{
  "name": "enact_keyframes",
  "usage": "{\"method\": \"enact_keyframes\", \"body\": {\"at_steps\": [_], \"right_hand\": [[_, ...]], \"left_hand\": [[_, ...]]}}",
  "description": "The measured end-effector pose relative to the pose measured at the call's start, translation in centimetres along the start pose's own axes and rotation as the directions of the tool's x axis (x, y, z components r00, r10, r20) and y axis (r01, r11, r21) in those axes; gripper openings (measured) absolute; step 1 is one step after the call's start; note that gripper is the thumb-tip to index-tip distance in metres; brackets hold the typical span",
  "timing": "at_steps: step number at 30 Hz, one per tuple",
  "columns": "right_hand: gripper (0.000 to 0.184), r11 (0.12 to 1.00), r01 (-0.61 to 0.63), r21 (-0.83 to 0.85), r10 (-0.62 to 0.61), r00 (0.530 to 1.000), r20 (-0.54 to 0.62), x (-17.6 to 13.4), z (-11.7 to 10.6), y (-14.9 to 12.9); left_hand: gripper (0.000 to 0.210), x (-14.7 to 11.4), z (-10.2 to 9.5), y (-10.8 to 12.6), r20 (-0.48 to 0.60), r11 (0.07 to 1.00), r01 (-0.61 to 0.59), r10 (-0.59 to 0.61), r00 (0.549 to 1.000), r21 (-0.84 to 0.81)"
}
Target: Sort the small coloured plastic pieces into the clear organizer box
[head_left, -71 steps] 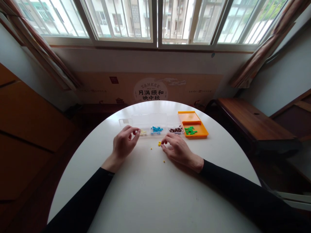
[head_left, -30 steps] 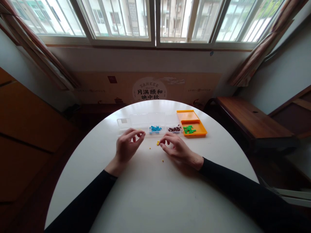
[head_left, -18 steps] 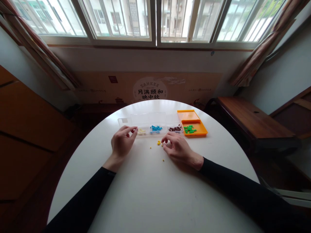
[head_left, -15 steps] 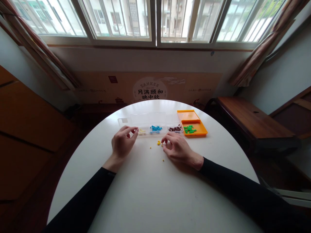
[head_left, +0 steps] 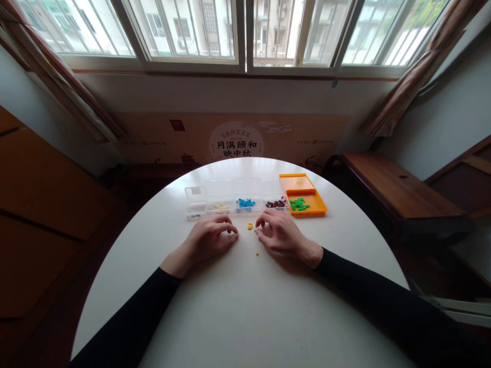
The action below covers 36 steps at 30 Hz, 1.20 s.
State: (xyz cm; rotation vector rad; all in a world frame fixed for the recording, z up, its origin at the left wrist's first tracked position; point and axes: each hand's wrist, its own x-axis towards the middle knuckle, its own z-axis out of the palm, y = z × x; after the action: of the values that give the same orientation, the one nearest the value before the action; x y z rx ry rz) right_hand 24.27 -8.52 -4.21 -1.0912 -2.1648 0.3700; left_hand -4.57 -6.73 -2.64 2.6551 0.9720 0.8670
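Close quarters here!

Left hand [head_left: 209,236], fingertips narrowed, low at the white table [head_left: 238,312], any grip, I cannot tell! Right hand [head_left: 283,237] curls narrow too, just beside the yellow pieces [head_left: 250,225], its hold equally unclear; one loose yellow bit [head_left: 257,254] lies nearer us. Beyond, the clear case [head_left: 197,208] shows cream pieces [head_left: 221,208], blue pieces [head_left: 245,204], brown pieces [head_left: 276,204]; beside it, the orange tray [head_left: 318,205] carries green pieces [head_left: 298,205]
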Motion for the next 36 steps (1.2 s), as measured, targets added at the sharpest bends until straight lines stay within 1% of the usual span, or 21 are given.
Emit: {"method": "enact_keyframes", "body": {"at_steps": [6, 8, 10, 11, 13, 15, 18, 20, 22, 26, 29, 31, 33, 36], "right_hand": [[0.010, 1.000, -0.002, 0.006, 0.002, 1.000, 0.000, 0.0, 0.0, -0.1], [0.011, 1.000, -0.003, 0.006, 0.003, 1.000, -0.004, -0.1, 0.0, -0.1], [0.012, 1.000, 0.001, 0.005, -0.001, 1.000, -0.008, -0.2, 0.0, -0.1], [0.012, 1.000, 0.005, 0.004, -0.005, 1.000, -0.009, -0.3, 0.0, -0.1], [0.011, 1.000, 0.010, 0.003, -0.010, 1.000, -0.008, -0.4, 0.0, 0.0], [0.011, 1.000, 0.007, 0.004, -0.007, 1.000, -0.006, -0.6, -0.1, 0.2], [0.017, 1.000, -0.008, 0.018, 0.008, 1.000, -0.020, -0.7, -0.1, 0.5], [0.021, 1.000, -0.009, 0.028, 0.009, 1.000, -0.027, -0.8, -0.2, 0.6], [0.021, 1.000, -0.003, 0.023, 0.003, 1.000, -0.023, -0.8, -0.2, 0.6], [0.015, 1.000, 0.009, -0.005, -0.009, 1.000, -0.027, -0.7, -0.3, 0.5], [0.012, 1.000, 0.016, -0.005, -0.016, 0.999, -0.032, -0.7, -0.3, 0.4], [0.013, 1.000, 0.019, -0.006, -0.019, 0.999, -0.031, -0.7, -0.1, 0.5], [0.015, 0.999, 0.025, -0.020, -0.025, 1.000, -0.019, -0.6, 0.1, 0.6], [0.014, 0.998, 0.043, -0.039, -0.042, 0.999, 0.009, -0.4, 0.4, 0.8]], "left_hand": [[0.018, 0.0, 0.1, -0.6, -0.030, 0.999, -0.032, 0.033, 0.999, 0.035], [0.018, -0.1, -0.3, -0.8, -0.070, 0.998, 0.007, -0.002, 0.998, 0.064], [0.019, -0.2, -0.9, -1.3, -0.162, 0.988, 0.094, -0.074, 0.984, 0.121], [0.020, -0.4, -1.2, -1.6, -0.220, 0.976, 0.155, -0.119, 0.968, 0.154], [0.022, -0.7, -2.0, -2.4, -0.325, 0.936, 0.283, -0.206, 0.923, 0.209], [0.021, -1.0, -2.6, -3.2, -0.395, 0.884, 0.399, -0.285, 0.873, 0.244], [0.019, -1.4, -3.1, -4.1, -0.453, 0.803, 0.529, -0.377, 0.808, 0.274], [0.019, -1.5, -3.2, -4.3, -0.462, 0.769, 0.572, -0.412, 0.785, 0.286], [0.018, -1.6, -3.1, -4.3, -0.446, 0.762, 0.578, -0.426, 0.788, 0.294], [0.017, -1.4, -3.0, -4.0, -0.427, 0.767, 0.568, -0.425, 0.798, 0.298], [0.017, -1.2, -3.0, -3.6, -0.440, 0.782, 0.548, -0.398, 0.805, 0.297], [0.018, -1.1, -2.9, -3.1, -0.453, 0.802, 0.518, -0.358, 0.816, 0.297], [0.021, -0.8, -2.6, -2.5, -0.444, 0.844, 0.451, -0.299, 0.845, 0.290], [0.022, -0.5, -1.7, -1.3, -0.353, 0.929, 0.273, -0.174, 0.919, 0.251]]}}
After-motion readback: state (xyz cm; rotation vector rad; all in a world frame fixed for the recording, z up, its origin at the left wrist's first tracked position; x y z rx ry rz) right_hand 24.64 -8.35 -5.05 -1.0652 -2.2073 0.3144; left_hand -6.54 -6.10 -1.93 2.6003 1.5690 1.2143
